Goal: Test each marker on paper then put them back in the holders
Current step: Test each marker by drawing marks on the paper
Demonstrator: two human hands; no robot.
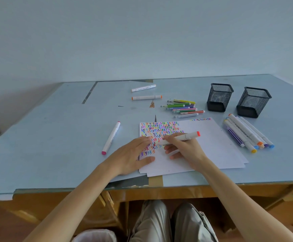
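The paper (203,145) lies in a small stack on the blue table (54,137), and rows of little colored squiggles fill its far left part. Behind the paper is a heap of thin markers (182,107). Farther back lie two white markers, one with orange ends (146,97) and one plain (143,88). Left of the paper lies a white marker with pink ends (111,137). Right of it is a bunch of fat white markers (247,132). Behind that bunch stand two square black holders (220,97) (254,102) made of wire mesh.

The left hand (133,156) lies flat on the paper's left edge, fingers straight. The right hand (184,149) grips a white marker with a red end (182,137), its tip down at the squiggles.

The wall (142,41) is plain and pale. The table sits on a brown wooden desk (177,191).
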